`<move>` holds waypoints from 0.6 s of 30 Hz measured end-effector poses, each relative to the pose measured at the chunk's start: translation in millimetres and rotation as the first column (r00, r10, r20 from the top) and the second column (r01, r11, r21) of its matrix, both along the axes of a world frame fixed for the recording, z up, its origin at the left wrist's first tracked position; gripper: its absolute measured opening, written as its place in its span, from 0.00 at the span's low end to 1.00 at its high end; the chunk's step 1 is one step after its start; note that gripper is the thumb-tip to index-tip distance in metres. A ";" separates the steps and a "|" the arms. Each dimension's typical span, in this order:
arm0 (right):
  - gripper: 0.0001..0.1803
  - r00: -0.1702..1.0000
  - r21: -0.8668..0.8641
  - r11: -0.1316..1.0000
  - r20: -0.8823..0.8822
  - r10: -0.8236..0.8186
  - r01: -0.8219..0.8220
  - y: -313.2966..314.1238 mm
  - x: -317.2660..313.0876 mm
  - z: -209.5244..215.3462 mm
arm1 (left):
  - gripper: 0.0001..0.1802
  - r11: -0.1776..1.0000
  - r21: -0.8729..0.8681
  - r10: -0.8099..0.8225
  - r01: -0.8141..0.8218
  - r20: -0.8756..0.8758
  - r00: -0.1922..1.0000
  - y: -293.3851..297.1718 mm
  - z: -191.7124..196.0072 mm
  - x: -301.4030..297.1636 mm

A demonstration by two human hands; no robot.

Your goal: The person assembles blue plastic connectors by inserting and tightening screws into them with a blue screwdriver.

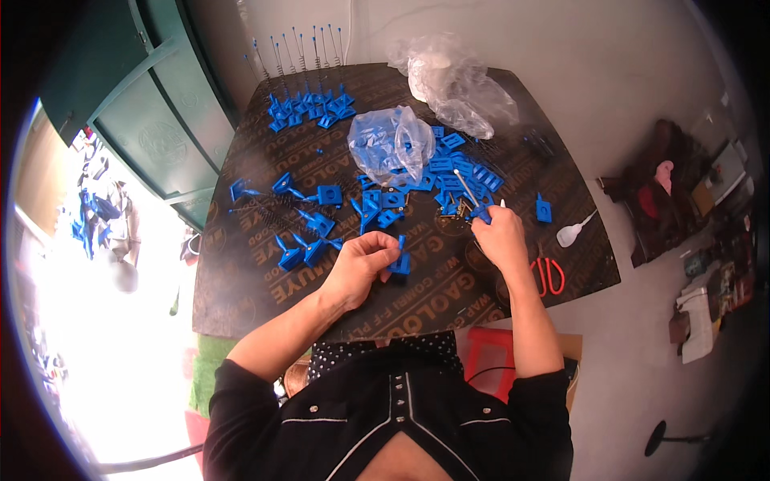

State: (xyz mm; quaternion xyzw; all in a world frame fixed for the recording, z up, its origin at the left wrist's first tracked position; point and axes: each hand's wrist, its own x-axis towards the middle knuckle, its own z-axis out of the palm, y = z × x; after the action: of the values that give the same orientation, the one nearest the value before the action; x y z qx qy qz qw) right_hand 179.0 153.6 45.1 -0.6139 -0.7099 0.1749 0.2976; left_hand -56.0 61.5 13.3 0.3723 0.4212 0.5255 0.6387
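Observation:
My left hand (365, 263) is closed, thumb and fingers pinching a small blue plastic part (403, 264) above the table's near half. Its flat square end and upright stem stick out past the fingertips. To the right, my right hand (502, 236) is closed around a screwdriver-like tool (463, 183) with a slim pale shaft slanting up and left. The fingertips are beside a scatter of small screws (455, 210) and a heap of blue plastic parts (473, 178). Several stemmed blue pieces (315, 222) lie left of my hands.
A clear bag of blue parts (391, 146) sits mid-table, with a crumpled clear bag (457, 80) behind. Blue-based springs with rods (309, 108) stand at the far left. Red-handled scissors (549, 276), a white squeeze bottle (569, 234) and one blue piece (544, 210) lie right.

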 end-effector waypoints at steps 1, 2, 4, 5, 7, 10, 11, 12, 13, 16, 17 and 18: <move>0.12 0.999 -0.006 0.999 0.031 -0.034 0.034 0.7 1.1 0.3 | 0.05 1.000 -0.013 -0.015 0.016 0.065 0.998 0.5 -0.5 -1.2; 0.12 0.995 -0.003 0.998 0.076 -0.059 0.059 3.7 3.7 -2.1 | 0.05 1.000 -0.013 -0.011 0.012 0.067 0.998 0.6 -0.5 -2.0; 0.12 0.990 -0.011 0.996 0.113 -0.083 0.085 5.9 7.7 -0.8 | 0.09 0.999 -0.003 -0.034 0.035 0.128 0.991 1.2 -0.4 -2.4; 0.12 0.983 -0.019 0.993 0.148 -0.111 0.115 6.3 9.9 0.0 | 0.09 0.999 -0.002 -0.033 0.033 0.131 0.991 1.3 0.4 -2.4; 0.13 0.975 0.012 0.990 0.175 -0.141 0.141 8.7 12.9 -4.1 | 0.12 0.999 0.011 -0.046 0.045 0.127 0.991 0.4 2.8 -2.7; 0.13 0.947 -0.016 0.974 0.237 -0.218 0.228 10.2 17.5 -4.9 | 0.13 0.997 0.041 -0.073 0.069 0.091 0.993 0.0 3.2 -4.4; 0.13 0.946 -0.011 0.974 0.240 -0.218 0.228 10.5 19.4 -6.0 | 0.13 0.997 0.045 -0.073 0.069 0.095 0.993 -0.1 2.6 -4.2; 0.13 0.946 -0.013 0.974 0.243 -0.215 0.225 10.7 21.3 -8.3 | 0.14 0.997 0.043 -0.073 0.070 0.082 0.994 -0.1 1.7 -4.0; 0.13 0.945 -0.014 0.974 0.245 -0.214 0.225 11.0 23.0 -10.8 | 0.15 0.996 0.040 -0.076 0.074 0.070 0.995 0.2 0.8 -3.3; 0.13 0.953 -0.027 0.978 0.233 -0.195 0.207 12.7 24.9 -16.2 | 0.18 0.997 0.052 -0.063 0.059 0.067 0.996 -1.9 3.6 -1.7; 0.13 0.952 -0.024 0.978 0.235 -0.196 0.208 12.3 24.9 -16.2 | 0.18 0.997 0.054 -0.063 0.060 0.069 0.996 -1.8 2.8 -2.0; 0.13 0.953 -0.020 0.979 0.235 -0.192 0.202 11.8 24.8 -15.9 | 0.19 0.996 0.066 -0.065 0.062 0.050 0.997 -1.1 2.0 -2.6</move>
State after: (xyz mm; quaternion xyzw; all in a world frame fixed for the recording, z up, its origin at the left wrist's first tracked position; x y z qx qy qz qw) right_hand 203.9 165.4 29.1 -0.7043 -0.6709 0.0873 0.2151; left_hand -58.6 60.4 15.4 0.3920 0.3752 0.5277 0.6535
